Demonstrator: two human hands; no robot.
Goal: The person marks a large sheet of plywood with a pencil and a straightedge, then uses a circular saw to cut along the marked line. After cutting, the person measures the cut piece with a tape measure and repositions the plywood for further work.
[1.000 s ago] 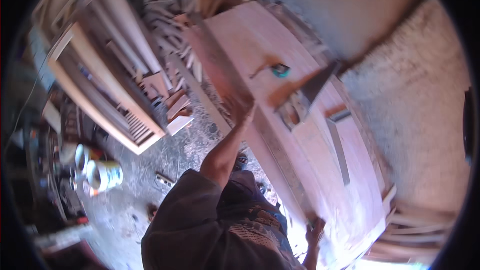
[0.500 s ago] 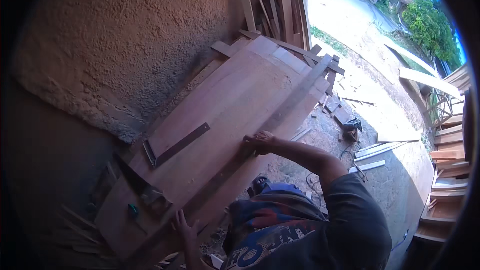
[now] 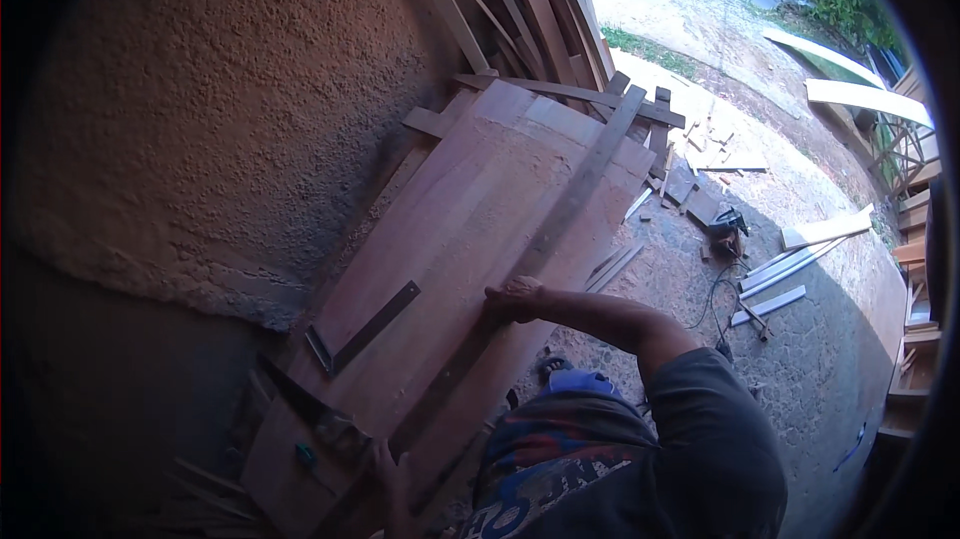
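A large wooden panel (image 3: 450, 229) lies in front of me, with a long dark wooden strip (image 3: 585, 174) running lengthwise along it. My right hand (image 3: 515, 299) is closed on the strip near its middle, thumb toward the left. Lower down, at the strip's near part, my left hand (image 3: 390, 464) rests with fingers stretched and apart; shadow hides some of it. Left of the strip, a try square (image 3: 375, 327) lies flat on the panel. Nearer to me are a handsaw (image 3: 300, 394), its handle close to my left hand, and a small green-handled tool (image 3: 305, 455).
A rough wall (image 3: 240, 119) borders the panel on the left. Tall boards (image 3: 520, 9) lean beyond its far end. On the floor at right lie a corded power tool (image 3: 728, 224), wood offcuts and pale strips (image 3: 775, 274). Wooden pieces are stacked along the right edge.
The whole view has shifted and turned slightly. My right hand is still on the strip in about the same place, and my left hand stays by its near part.
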